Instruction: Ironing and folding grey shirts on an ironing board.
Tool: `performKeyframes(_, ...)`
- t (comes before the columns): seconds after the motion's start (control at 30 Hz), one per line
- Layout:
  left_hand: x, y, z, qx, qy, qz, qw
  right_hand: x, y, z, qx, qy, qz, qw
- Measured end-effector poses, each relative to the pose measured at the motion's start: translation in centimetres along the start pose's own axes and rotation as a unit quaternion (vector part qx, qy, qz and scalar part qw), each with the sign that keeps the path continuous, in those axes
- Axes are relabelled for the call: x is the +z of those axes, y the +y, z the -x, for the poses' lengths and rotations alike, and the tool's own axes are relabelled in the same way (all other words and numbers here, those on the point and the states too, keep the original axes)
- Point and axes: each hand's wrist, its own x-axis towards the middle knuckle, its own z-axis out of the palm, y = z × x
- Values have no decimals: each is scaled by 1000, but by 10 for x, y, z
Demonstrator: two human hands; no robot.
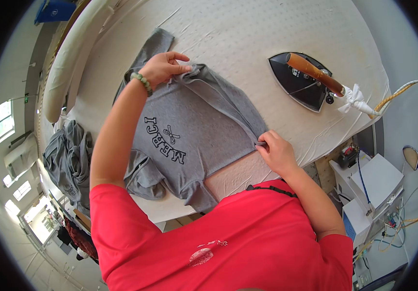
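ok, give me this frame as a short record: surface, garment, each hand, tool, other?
surface: broad table covered in white cloth
garment: grey fabric sweatshirt with dark lettering, spread out, partly folded over
left hand: touching the sweatshirt's far side; exact grip partly hidden
right hand: pinching the sweatshirt's right-hand corner
tool: black pointed iron with brown handle, resting right of the sweatshirt, untouched
other: crumpled grey cloth heap, left side

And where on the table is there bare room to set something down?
The white table shows bare between the grey garment and the iron, and beyond both. Its left side is crowded by crumpled grey cloth.
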Motion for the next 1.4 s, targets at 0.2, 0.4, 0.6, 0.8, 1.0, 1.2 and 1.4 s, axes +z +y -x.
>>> performKeyframes(0.2,8,33,16,312,161,-540,765,-8,-12,4,-101,22,105,989)
performKeyframes(0.4,26,88,-7,52,163,-463,870,-14,-24,11,-108,15,155,982)
performKeyframes(0.6,7,110,-28,-53,63,-128,988,-35,-33,30,-67,40,56,995)
performKeyframes(0.8,44,86,-58,-70,76,-44,994,-29,-8,18,86,1,3,996)
performKeyframes(1.0,37,49,-33,76,99,2,992,-34,-15,-5,145,-50,82,985)
performKeyframes(1.2,70,-6,17,354,379,-234,822,-29,-48,-99,47,-35,59,997)
performKeyframes(1.4,78,-15,12,344,432,-225,803,12,-80,-248,39,35,-123,991)
